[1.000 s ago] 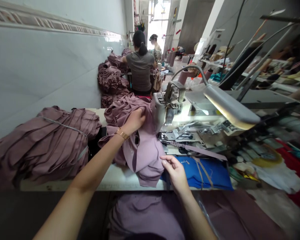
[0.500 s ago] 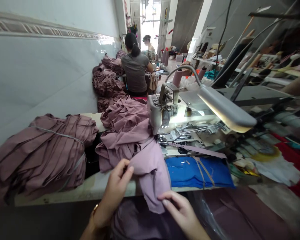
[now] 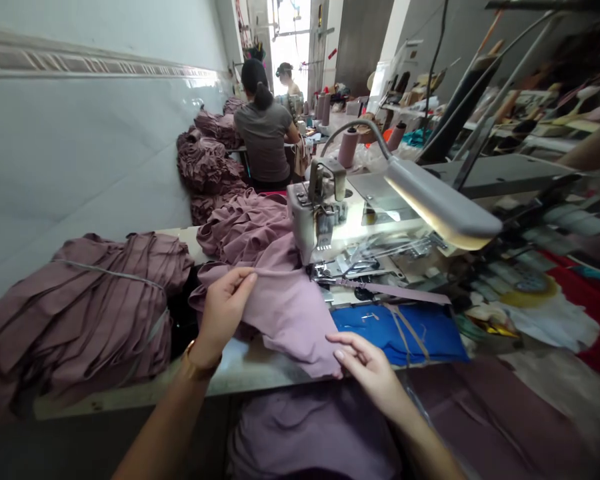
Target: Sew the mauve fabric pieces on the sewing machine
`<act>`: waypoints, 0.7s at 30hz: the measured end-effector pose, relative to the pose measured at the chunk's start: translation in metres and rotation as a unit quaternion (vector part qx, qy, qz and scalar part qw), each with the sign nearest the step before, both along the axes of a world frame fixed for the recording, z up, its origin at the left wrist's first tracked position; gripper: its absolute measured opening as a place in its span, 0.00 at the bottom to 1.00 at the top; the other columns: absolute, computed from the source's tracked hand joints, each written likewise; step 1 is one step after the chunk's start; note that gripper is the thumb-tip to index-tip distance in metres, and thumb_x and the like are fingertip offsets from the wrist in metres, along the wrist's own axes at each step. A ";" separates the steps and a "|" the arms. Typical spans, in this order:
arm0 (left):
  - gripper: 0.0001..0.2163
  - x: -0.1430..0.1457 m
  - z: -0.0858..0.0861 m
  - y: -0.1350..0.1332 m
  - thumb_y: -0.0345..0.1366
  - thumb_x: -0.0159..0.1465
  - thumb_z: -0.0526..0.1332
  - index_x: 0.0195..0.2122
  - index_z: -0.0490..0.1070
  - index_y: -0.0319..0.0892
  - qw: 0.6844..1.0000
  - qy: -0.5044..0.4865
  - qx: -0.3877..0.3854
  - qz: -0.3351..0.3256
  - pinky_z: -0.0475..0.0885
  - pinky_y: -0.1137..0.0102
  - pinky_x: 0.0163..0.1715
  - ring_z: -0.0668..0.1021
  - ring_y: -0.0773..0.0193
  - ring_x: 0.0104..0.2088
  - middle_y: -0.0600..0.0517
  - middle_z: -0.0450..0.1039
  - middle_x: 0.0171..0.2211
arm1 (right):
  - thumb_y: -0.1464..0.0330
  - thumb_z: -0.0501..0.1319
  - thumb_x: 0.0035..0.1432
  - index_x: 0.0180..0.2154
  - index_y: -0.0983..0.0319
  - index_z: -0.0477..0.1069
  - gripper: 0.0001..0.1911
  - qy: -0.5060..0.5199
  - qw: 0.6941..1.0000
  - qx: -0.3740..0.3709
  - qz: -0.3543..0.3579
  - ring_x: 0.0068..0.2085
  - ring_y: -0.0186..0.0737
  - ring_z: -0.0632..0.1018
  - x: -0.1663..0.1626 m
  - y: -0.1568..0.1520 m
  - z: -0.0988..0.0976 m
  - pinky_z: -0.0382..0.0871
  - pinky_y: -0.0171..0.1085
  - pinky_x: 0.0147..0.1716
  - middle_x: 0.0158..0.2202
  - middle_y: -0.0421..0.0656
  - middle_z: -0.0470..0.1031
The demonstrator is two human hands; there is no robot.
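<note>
Mauve fabric piece (image 3: 285,307), now being spread flat on the tabletop (image 3: 240,367) left of the sewing machine (image 3: 313,220): left hand (image 3: 223,313) pinching its far edge, right hand (image 3: 367,367) pinching its near corner, both having moved apart since a moment ago.

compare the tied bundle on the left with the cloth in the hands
The bundle is a thick stack bound by a grey band; the cloth is one loose piece spread flat. The bundle lies untouched; the left hand pinches the cloth's edge, the right hand its corner. Both are mauve.

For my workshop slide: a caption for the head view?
Both hands spread mauve fabric beside the sewing machine.
</note>
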State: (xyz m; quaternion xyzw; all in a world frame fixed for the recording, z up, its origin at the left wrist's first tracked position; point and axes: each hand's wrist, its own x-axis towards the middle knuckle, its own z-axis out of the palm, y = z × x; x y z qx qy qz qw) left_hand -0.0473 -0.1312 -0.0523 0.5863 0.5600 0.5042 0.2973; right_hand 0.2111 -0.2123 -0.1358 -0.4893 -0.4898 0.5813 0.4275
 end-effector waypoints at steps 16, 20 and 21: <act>0.12 -0.011 0.030 0.086 0.41 0.60 0.62 0.39 0.79 0.40 0.992 0.053 0.114 0.030 0.72 0.69 0.44 0.79 0.59 0.40 0.50 0.81 0.38 | 0.66 0.57 0.64 0.51 0.58 0.75 0.16 -0.290 0.920 0.263 -0.025 0.42 0.47 0.82 -0.009 0.050 0.015 0.73 0.42 0.45 0.44 0.46 0.83; 0.11 -0.014 0.038 0.109 0.40 0.60 0.61 0.38 0.79 0.40 0.985 0.073 0.152 0.022 0.71 0.70 0.42 0.79 0.61 0.39 0.50 0.81 0.37 | 0.67 0.55 0.66 0.53 0.58 0.75 0.17 -0.380 0.881 0.284 -0.002 0.40 0.50 0.83 -0.009 0.053 0.027 0.74 0.42 0.41 0.43 0.48 0.84; 0.11 -0.015 0.041 0.114 0.39 0.60 0.61 0.38 0.79 0.40 0.984 0.079 0.158 0.024 0.71 0.70 0.43 0.79 0.61 0.39 0.50 0.81 0.37 | 0.67 0.55 0.66 0.54 0.57 0.74 0.18 -0.406 0.870 0.281 0.003 0.38 0.50 0.84 -0.010 0.056 0.031 0.74 0.42 0.39 0.41 0.48 0.84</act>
